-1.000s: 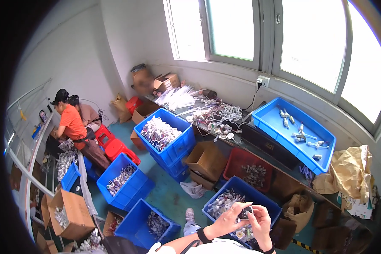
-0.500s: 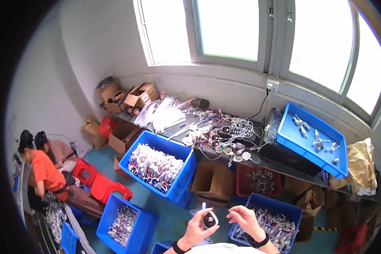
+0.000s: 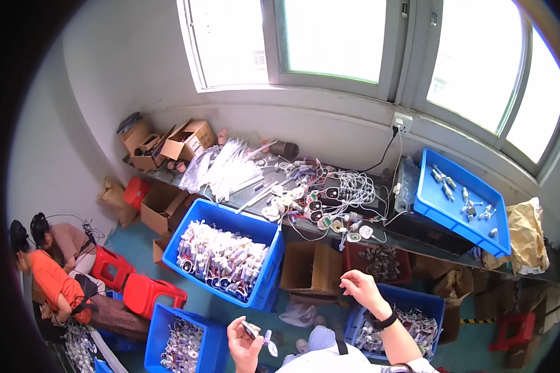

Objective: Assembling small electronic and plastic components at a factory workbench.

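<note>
My left hand [image 3: 244, 348], low in the middle, has its fingers closed around a small dark-faced device. A white and purple part [image 3: 268, 337] and a pale oval piece stick out beside it; their exact kind is too small to tell. My right hand [image 3: 362, 290] is raised at the near edge of the red crate, above the blue bin on the right. Its fingers are bent and a little apart, with nothing visible in them. Below that hand, the right blue bin [image 3: 440, 304] is filled with small white and purple parts with wires.
A large blue bin [image 3: 190, 214] holds many similar parts; a smaller blue bin [image 3: 214, 342] stands nearer. A cluttered bench [image 3: 274, 231] carries cables, plastic strips and a tilted blue tray [image 3: 426, 202]. A cardboard box [image 3: 311, 267] lies below. Two people sit left near red stools [image 3: 149, 292].
My hands have moved apart: the left went down and left with the device, which has turned. The right rose slightly. The whole view has shifted a little.
</note>
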Demonstrator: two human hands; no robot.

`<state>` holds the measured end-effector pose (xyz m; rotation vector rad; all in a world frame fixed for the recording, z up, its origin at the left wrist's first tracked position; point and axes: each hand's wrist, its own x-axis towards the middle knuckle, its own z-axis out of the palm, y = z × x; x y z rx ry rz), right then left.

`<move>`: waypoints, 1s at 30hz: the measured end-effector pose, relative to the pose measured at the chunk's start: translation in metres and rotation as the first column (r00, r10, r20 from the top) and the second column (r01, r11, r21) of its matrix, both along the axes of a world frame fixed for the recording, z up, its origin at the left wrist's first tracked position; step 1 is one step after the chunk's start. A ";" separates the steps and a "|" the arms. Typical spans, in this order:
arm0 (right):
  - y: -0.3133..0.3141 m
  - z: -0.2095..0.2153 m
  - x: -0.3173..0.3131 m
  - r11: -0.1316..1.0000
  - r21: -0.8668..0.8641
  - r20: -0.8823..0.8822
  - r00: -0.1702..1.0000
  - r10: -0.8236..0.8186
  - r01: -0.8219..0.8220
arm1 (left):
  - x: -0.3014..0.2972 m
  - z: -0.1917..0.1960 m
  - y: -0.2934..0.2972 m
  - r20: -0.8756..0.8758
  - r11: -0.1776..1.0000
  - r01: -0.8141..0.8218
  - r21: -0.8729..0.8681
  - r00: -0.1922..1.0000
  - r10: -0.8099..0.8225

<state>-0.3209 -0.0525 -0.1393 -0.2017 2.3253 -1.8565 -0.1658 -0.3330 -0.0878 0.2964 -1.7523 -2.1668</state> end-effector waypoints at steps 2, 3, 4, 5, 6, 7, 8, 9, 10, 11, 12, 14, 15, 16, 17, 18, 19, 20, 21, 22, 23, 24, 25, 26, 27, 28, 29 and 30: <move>0.006 -0.003 -0.025 0.996 0.071 -0.004 0.999 -0.049 0.049 | -0.004 0.013 -0.003 0.006 0.999 -0.001 -0.051 1.000 0.001; 0.009 -0.002 -0.038 0.990 0.117 0.001 0.997 -0.074 0.073 | -0.009 0.012 -0.005 0.008 0.999 0.005 -0.054 1.000 -0.004; 0.012 -0.003 -0.051 0.978 0.185 -0.038 0.995 -0.089 0.094 | -0.012 0.010 -0.009 0.022 0.999 0.015 -0.047 1.000 -0.014; 0.019 -0.010 -0.066 0.974 0.188 -0.044 0.992 -0.116 0.123 | -0.019 0.009 -0.010 0.034 0.999 0.032 -0.038 0.999 -0.031; 0.021 -0.013 -0.081 0.963 0.237 -0.051 0.992 -0.118 0.127 | -0.023 0.010 -0.010 0.053 0.999 0.025 -0.025 0.998 -0.024; 0.023 -0.017 -0.096 0.949 0.285 -0.057 0.991 -0.120 0.131 | -0.029 0.008 -0.011 0.054 0.999 0.027 -0.028 0.998 -0.025; 0.027 -0.022 -0.110 0.934 0.315 -0.074 0.985 -0.153 0.169 | -0.036 0.006 -0.010 0.061 1.000 0.012 -0.022 0.998 -0.011; 0.029 -0.031 -0.128 0.924 0.329 -0.064 0.981 -0.184 0.195 | -0.044 0.005 -0.009 0.066 1.000 -0.006 -0.016 0.998 0.007; 0.033 -0.039 -0.146 0.901 0.376 -0.069 0.976 -0.207 0.218 | -0.052 0.005 -0.007 0.068 1.000 -0.011 0.001 0.998 0.011; 0.036 -0.047 -0.161 0.875 0.422 -0.070 0.970 -0.232 0.239 | -0.060 0.004 -0.007 0.073 1.000 -0.007 -0.002 0.997 0.008; 0.039 -0.057 -0.179 0.851 0.439 -0.155 0.957 -0.244 0.288 | -0.067 0.002 -0.005 0.062 1.000 -0.021 -0.004 0.998 0.021; 0.044 -0.064 -0.210 0.823 0.452 -0.201 0.938 -0.281 0.344 | -0.084 0.003 -0.001 0.061 1.000 -0.028 0.003 0.998 0.028; 0.044 -0.067 -0.224 0.808 0.468 -0.207 0.933 -0.294 0.358 | -0.093 0.003 0.002 0.068 1.000 -0.031 0.001 0.997 0.031; 0.046 -0.076 -0.240 0.804 0.462 -0.236 0.926 -0.294 0.373 | -0.101 0.003 0.004 0.082 0.999 -0.051 -0.004 0.995 0.051; 0.048 -0.081 -0.255 0.800 0.457 -0.266 0.918 -0.294 0.389 | -0.111 0.004 0.008 0.095 0.997 -0.070 -0.009 0.993 0.071; 0.049 -0.085 -0.266 0.762 0.506 -0.318 0.908 -0.271 0.405 | -0.119 0.005 0.012 0.107 0.995 -0.099 -0.002 0.989 0.099; 0.049 -0.093 -0.279 0.744 0.511 -0.364 0.892 -0.268 0.432 | -0.128 0.005 0.014 0.114 0.995 -0.101 -0.003 0.988 0.101; 0.048 -0.096 -0.289 0.725 0.543 -0.396 0.891 -0.224 0.424 | -0.135 0.005 0.016 0.133 0.994 -0.107 -0.007 0.985 0.107; 0.048 -0.100 -0.298 0.704 0.575 -0.426 0.887 -0.178 0.417 | -0.142 0.006 0.019 0.151 0.994 -0.113 -0.010 0.982 0.113; 0.046 -0.104 -0.305 0.664 0.620 -0.442 0.886 -0.143 0.417 | -0.150 0.008 0.024 0.172 0.993 -0.122 -0.002 0.978 0.121; 0.046 -0.105 -0.310 0.642 0.639 -0.467 0.877 -0.112 0.423 | -0.158 0.009 0.028 0.181 0.992 -0.128 -0.003 0.975 0.126; 0.050 -0.114 -0.319 0.607 0.677 -0.474 0.877 -0.075 0.417 | -0.165 0.009 0.032 0.177 0.992 -0.125 0.006 0.977 0.122; 0.053 -0.123 -0.326 0.568 0.712 -0.479 0.877 -0.038 0.413 | -0.172 0.010 0.036 0.174 0.993 -0.120 0.015 0.978 0.116; 0.052 -0.123 -0.329 0.574 0.714 -0.472 0.881 -0.031 0.402 | -0.178 0.009 0.039 0.181 0.992 -0.129 0.011 0.975 0.125; 0.053 -0.123 -0.331 0.597 0.705 -0.458 0.888 -0.030 0.384 | -0.183 0.009 0.042 0.191 0.991 -0.135 -0.023 0.972 0.137; 0.054 -0.123 -0.333 0.618 0.695 -0.445 0.895 -0.030 0.366 | -0.189 0.008 0.045 0.200 0.989 -0.139 -0.057 0.969 0.147; 0.056 -0.118 -0.333 0.620 0.697 -0.438 0.898 -0.028 0.360 | -0.194 0.009 0.047 0.207 0.988 -0.141 -0.059 0.967 0.150; 0.056 -0.112 -0.332 0.696 0.628 -0.415 0.907 -0.077 0.347 | -0.199 0.011 0.049 0.224 0.987 -0.141 -0.071 0.962 0.154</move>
